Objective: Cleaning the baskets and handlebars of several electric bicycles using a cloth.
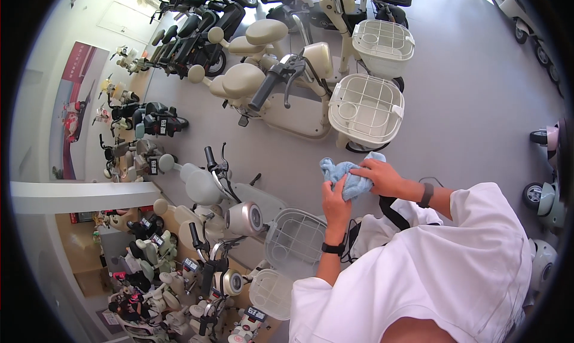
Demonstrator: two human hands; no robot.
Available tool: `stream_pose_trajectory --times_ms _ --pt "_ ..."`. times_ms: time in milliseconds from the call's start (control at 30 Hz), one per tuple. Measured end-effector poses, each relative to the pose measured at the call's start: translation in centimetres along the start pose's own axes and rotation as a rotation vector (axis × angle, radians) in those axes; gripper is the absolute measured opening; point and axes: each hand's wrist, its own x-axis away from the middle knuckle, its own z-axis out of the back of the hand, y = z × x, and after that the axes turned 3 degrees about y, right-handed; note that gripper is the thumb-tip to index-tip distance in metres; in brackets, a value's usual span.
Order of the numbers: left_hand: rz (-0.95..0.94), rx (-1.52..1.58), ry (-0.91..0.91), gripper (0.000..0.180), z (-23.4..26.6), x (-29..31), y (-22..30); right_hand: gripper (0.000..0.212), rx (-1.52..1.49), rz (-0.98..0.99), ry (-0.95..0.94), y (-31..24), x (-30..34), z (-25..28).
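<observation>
A crumpled light blue cloth (357,187) is bunched up between my two hands, above the grey floor. My left hand (336,204) grips its lower left side, thumb and fingers pressed into the folds. From the right, my right hand (381,177) pinches the top of the cloth with bent fingers. Each wrist wears a dark band. Just beyond the cloth stands a cream electric scooter with a lidded wire-grid front basket (366,111); the hands are apart from it. Nearest my left forearm is a grey scooter's basket (294,238).
More cream scooters with baskets (383,41) stand farther off, beside a row of black ones (209,35). A grey scooter (245,217) and several others fill the left. Parked scooters (547,196) line the right edge. A poster (75,110) hangs on the left wall.
</observation>
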Motion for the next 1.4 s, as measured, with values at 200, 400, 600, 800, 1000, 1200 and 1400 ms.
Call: stream_pose_trajectory --times_ms 200,400,600,800,1000,1200,1400 --pt "-0.265 -0.065 0.343 0.056 7.7 -12.0 6.2 0.072 0.006 0.319 0.350 -4.6 -10.2 10.2" --pt "-0.440 -0.223 0.443 0.053 14.8 -21.3 7.6 0.078 -0.050 0.473 0.486 -8.1 -18.7 14.9" --pt "-0.233 -0.040 0.231 0.053 12.9 -28.4 -2.8 0.083 0.042 0.294 0.336 -4.7 -26.3 9.0" --pt "0.273 0.872 -0.211 0.050 9.8 -31.8 -8.3 0.077 0.088 0.143 0.392 -5.3 -29.3 6.0" --pt "0.536 1.348 -0.409 0.036 9.4 -32.7 -10.9 0.070 0.009 -0.039 0.391 -7.6 -31.0 5.2" --pt "0.421 1.185 -0.301 0.035 13.3 -28.6 -7.8 0.071 0.001 -0.046 0.373 -11.1 -27.7 4.3" --pt "0.402 1.116 -0.209 0.035 13.2 -27.7 -9.2 0.074 0.007 0.112 0.363 -10.2 -27.8 3.5"
